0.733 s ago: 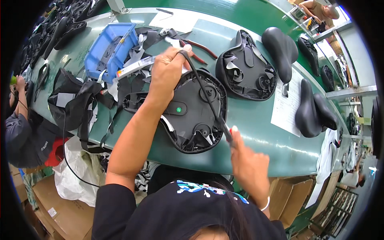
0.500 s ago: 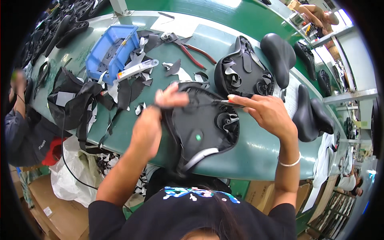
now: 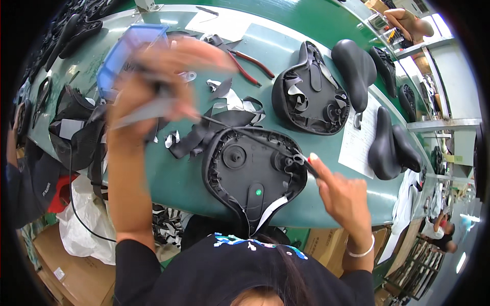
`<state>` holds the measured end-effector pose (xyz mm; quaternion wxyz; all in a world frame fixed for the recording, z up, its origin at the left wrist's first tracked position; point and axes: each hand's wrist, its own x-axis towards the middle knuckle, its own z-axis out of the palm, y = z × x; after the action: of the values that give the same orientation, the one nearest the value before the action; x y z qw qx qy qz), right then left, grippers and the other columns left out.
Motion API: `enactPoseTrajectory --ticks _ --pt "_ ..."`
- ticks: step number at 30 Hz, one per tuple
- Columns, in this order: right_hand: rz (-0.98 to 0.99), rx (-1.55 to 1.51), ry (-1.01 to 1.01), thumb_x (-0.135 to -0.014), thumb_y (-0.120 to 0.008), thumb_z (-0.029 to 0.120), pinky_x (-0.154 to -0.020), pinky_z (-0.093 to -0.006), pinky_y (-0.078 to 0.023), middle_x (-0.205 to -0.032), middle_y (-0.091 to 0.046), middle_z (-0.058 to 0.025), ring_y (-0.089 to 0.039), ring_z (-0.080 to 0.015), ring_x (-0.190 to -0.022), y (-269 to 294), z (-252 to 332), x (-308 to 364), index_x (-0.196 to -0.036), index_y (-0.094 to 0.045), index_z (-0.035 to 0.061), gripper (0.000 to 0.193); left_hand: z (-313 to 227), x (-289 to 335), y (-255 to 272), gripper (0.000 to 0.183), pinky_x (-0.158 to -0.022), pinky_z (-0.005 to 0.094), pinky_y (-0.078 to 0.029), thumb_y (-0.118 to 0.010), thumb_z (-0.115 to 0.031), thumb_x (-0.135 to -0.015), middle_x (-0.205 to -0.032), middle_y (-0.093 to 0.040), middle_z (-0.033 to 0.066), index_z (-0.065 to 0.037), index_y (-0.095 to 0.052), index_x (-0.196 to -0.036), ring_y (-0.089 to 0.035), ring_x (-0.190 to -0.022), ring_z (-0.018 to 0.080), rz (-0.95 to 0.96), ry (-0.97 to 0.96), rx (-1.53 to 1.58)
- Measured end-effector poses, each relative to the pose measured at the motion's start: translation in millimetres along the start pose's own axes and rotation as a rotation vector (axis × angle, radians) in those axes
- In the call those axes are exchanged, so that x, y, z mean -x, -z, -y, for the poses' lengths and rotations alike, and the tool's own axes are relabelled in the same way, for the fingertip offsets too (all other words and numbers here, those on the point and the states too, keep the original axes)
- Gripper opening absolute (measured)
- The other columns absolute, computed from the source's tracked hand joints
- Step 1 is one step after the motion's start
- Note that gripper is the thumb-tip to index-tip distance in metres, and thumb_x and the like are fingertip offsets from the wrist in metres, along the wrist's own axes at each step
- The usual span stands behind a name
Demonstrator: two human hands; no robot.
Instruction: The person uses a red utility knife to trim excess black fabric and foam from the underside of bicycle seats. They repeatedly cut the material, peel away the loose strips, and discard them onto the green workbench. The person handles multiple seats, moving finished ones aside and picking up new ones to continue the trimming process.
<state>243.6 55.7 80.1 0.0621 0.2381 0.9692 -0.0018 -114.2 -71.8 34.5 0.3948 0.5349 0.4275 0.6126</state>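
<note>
A black bicycle saddle [image 3: 245, 176] lies upside down in front of me, its narrow nose toward my body. My right hand [image 3: 342, 196] is closed around a black-handled tool [image 3: 310, 167] whose metal tip rests by the saddle's right rim. A long thin black strip [image 3: 245, 133] runs taut across the saddle's far rim, from the tool's tip to my left hand [image 3: 153, 86]. That hand is raised left of the saddle, in front of the blue bin, and smeared by motion. A grey scrap [image 3: 140, 111] shows in its closed fingers. Loose black offcuts [image 3: 191, 140] lie beside the saddle.
Beyond stands a second upturned saddle [image 3: 311, 97], with finished black saddles [image 3: 353, 66] to its right. Red-handled pincers [image 3: 252, 66] lie on the green table [image 3: 326, 204]. The blue bin [image 3: 109, 66] and a heap of black material [image 3: 76, 120] are at left. Other people sit nearby.
My left hand has swung up and left, drawing the black strip away from the saddle. My right hand with the tool has moved lower. The saddle's rim and both round recesses are now uncovered.
</note>
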Motion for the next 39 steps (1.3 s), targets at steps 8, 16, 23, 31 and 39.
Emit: enactPoseTrajectory --ticks 8,16,23,31,39 --pt "0.094 -0.301 0.246 -0.084 -0.058 0.016 -0.049 -0.0414 -0.042 -0.06 -0.057 -0.0099 -0.057 -0.0284 -0.051 7.3 -29.6 -57.2 -0.133 -0.047 0.0169 0.051 31.5 -63.1 -88.7 0.027 -0.085 0.0343 -0.045 -0.054 -0.021 -0.092 -0.084 -0.064 0.0052 -0.002 -0.058 -0.074 -0.06 -0.092 0.0193 0.419 0.229 0.122" --pt "0.119 -0.087 -0.08 -0.083 -0.06 0.014 -0.047 -0.0382 -0.039 -0.061 -0.059 -0.0096 -0.055 -0.0287 -0.05 -6.8 16.3 23.8 -0.137 -0.043 0.014 0.056 2.5 -86.2 -72.5 0.018 -0.046 0.028 -0.03 -0.059 -0.017 -0.087 -0.067 -0.043 0.0038 -0.006 -0.048 -0.079 -0.043 -0.055 0.015 -0.718 -0.022 0.522" --pt "0.216 -1.21 -0.569 -0.089 -0.056 0.011 -0.052 -0.0327 -0.048 -0.074 -0.067 -0.0149 -0.062 -0.0236 -0.053 -34.4 69.5 77.1 -0.142 -0.036 0.0133 0.057 -41.8 -40.4 -55.7 0.007 -0.049 0.0274 -0.037 -0.05 -0.009 -0.087 -0.065 -0.049 0.0044 -0.008 -0.049 -0.08 -0.046 -0.056 0.0142 -1.016 -0.691 0.357" --pt "-0.385 -0.74 -0.307 -0.085 -0.06 0.006 -0.061 -0.033 -0.051 -0.1 -0.066 -0.0182 -0.067 -0.0275 -0.069 -30.2 33.0 37.8 -0.131 -0.051 0.009 0.048 -12.9 -12.0 -109.0 0.032 -0.065 0.0329 -0.04 -0.071 -0.035 -0.077 -0.069 -0.056 0.0079 -0.004 -0.065 -0.087 -0.051 -0.07 0.0226 -0.28 0.269 -1.16" --pt "-0.177 -0.106 -0.014 -0.084 -0.059 0.018 -0.04 -0.0378 -0.036 -0.058 -0.053 -0.0064 -0.05 -0.025 -0.04 -19.2 21.5 -11.5 -0.135 -0.047 0.0183 0.053 25.5 5.3 -119.5 0.011 -0.08 0.0297 -0.047 -0.067 -0.009 -0.078 -0.081 -0.06 0.0032 -0.001 -0.062 -0.084 -0.058 -0.081 0.0156 -0.588 0.306 0.406"
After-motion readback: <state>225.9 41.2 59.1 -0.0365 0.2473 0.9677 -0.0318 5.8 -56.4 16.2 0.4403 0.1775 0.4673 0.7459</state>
